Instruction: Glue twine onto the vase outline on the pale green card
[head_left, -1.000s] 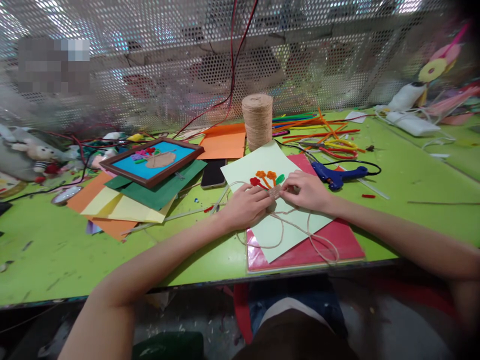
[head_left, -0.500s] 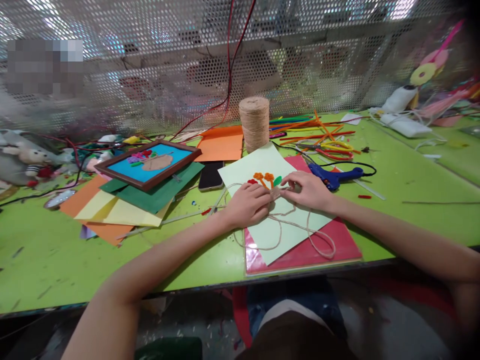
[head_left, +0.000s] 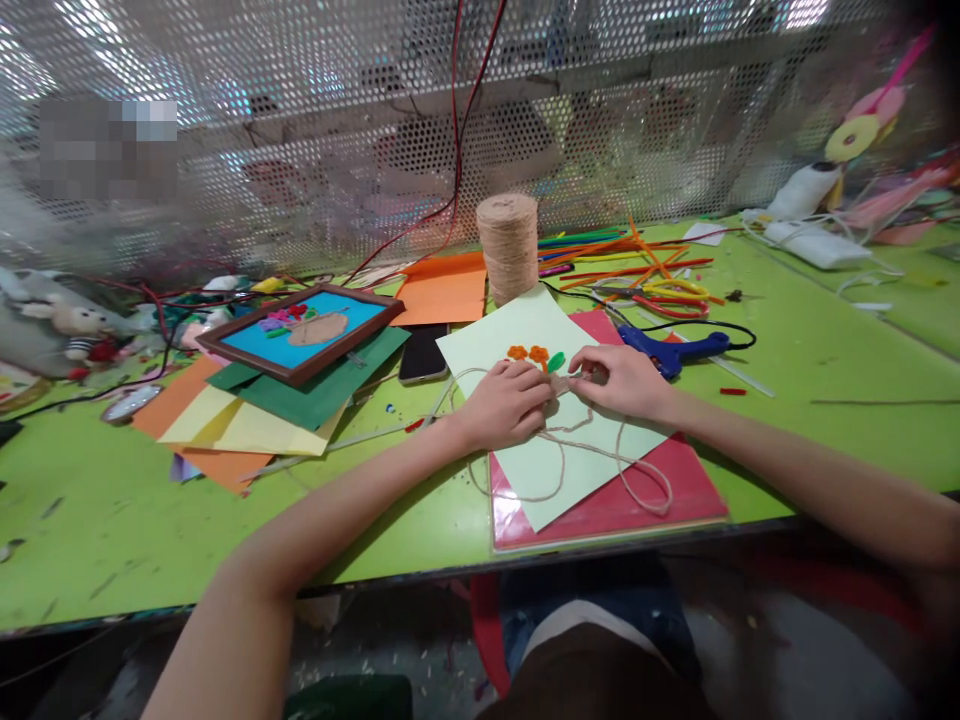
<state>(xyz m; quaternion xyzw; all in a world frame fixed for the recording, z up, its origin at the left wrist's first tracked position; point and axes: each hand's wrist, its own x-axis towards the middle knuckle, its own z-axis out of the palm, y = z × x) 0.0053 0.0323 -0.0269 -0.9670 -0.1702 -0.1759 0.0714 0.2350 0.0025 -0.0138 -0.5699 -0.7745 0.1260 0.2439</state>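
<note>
A red folder [head_left: 630,510] reaches the front edge of the green bench [head_left: 405,520], with bench surface stretching away on both sides; a glue gun [head_left: 679,352] sits near the right hand [head_left: 622,383]. Its fingers pinch twine [head_left: 634,465] on the pale sheet [head_left: 510,330], below orange flowers [head_left: 539,354]. Whether the left hand's [head_left: 510,402] bent fingers grip anything cannot be told. A red flower, visible a second ago, is now covered by that hand.

Perforated screen [head_left: 330,150] behind green table [head_left: 150,540]
</note>
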